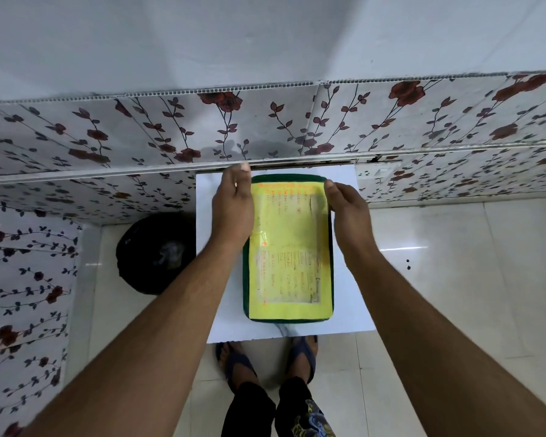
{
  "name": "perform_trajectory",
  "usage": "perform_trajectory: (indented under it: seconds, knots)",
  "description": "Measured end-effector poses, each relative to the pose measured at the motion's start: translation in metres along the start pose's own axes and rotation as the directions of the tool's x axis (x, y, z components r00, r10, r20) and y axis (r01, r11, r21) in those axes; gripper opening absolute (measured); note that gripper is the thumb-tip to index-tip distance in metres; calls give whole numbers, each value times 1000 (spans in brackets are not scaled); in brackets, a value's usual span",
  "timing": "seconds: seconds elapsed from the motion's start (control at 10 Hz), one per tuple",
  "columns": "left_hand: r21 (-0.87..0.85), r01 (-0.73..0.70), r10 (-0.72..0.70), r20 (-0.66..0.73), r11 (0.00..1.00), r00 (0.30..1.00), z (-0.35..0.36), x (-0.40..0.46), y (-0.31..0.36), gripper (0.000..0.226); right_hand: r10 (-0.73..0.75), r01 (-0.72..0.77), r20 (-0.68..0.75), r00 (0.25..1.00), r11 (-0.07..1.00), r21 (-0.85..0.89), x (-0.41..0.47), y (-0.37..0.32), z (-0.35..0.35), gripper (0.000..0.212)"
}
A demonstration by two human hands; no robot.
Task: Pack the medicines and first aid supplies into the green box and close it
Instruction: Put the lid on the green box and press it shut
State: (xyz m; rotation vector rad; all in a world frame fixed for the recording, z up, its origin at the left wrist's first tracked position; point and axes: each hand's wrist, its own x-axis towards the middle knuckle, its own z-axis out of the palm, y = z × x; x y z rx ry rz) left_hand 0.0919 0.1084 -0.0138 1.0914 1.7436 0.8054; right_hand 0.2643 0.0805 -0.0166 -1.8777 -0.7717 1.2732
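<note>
The green box point(288, 247) lies flat on a small white table point(350, 316), its lid down. A yellow label with handwritten text covers the lid. My left hand point(234, 206) grips the box's far left side, with the fingers reaching past its far corner. My right hand point(347, 203) holds the far right edge, thumb on the rim. No medicines or supplies show outside the box; what is inside is hidden.
A floral-patterned wall point(171, 134) and ledge stand just behind the table. A black bag point(156, 253) sits on the floor at the left. A wall socket point(377, 176) is at the right. My feet in sandals point(265, 361) stand at the table's near edge on pale tiles.
</note>
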Motion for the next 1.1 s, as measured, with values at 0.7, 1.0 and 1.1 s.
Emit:
perform_trajectory:
  seconds: [0.7,1.0,1.1]
  knots:
    - [-34,340,-293,431,940,853,-51,-116,-53,55,132,-73,375,918,983,-168,-90,55,-33,68]
    - [-55,331,-280,416,942,865,-45,-112,-58,44,117,-53,392,913,984,-169,-76,53,-34,65]
    - [-7,339,-303,432,941,850,-48,-115,-60,50,116,-31,407,906,977,-209,-80,53,-35,71]
